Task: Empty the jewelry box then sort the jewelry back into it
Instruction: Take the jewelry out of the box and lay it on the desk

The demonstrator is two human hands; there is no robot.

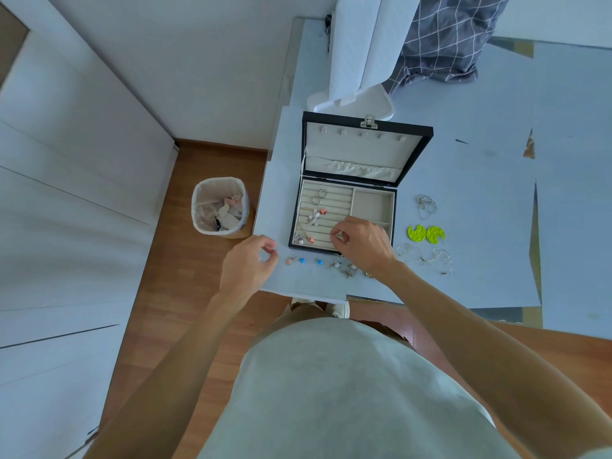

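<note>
The black jewelry box [347, 193] is lying open on the pale blue surface [480, 180], its lid leaning back, and a few earrings are sitting in the ridged rows of its left part while the square compartment on its right is holding nothing. The right hand [362, 243] is hovering over the near edge of the box with curled fingers [337, 238] pinching something too small to tell, and the left hand [248, 265] is staying just left of the box, its fingers loosely curled, and I cannot tell if it holds anything. Two blue studs [310, 261] are lying in front of the box, and two lime green earrings [426, 233] and thin wire hoops [426, 203] are lying to the right of it.
</note>
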